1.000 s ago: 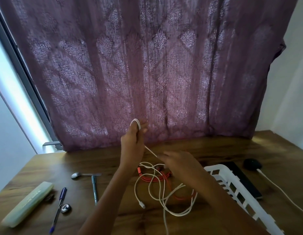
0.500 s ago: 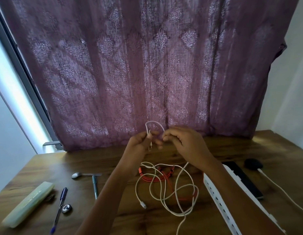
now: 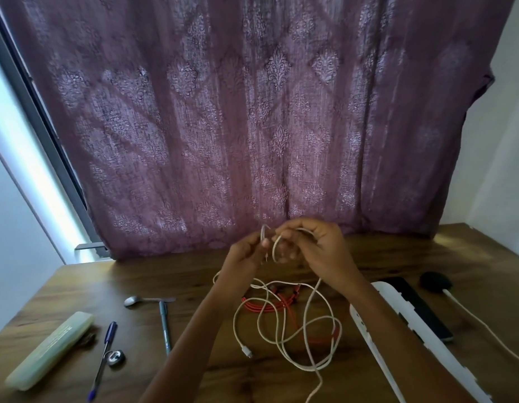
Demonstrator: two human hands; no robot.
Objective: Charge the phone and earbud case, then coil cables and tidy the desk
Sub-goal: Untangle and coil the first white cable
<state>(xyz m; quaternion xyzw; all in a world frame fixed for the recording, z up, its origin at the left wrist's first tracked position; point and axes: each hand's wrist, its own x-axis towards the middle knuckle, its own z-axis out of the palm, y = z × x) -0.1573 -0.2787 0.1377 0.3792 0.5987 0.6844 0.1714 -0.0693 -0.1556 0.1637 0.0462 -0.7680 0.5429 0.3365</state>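
Purple patterned curtain [image 3: 252,126] hangs behind our wooden worktop [image 3: 194,274]. At centre frame our left hand [image 3: 246,257] has its grip pinched shut on the first small loop of the white cable [image 3: 307,330], and our right hand [image 3: 313,245] is closed on the next turn. Its slack lies tangled over the red cable [image 3: 264,305] below; pulling could snag it and drag both

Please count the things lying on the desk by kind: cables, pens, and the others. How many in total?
Cables: 3 (white, red, white charger lead)
Pens: 2
Spoon: 1
Case: 1
Basket: 1
Phone: 1
Total: 9
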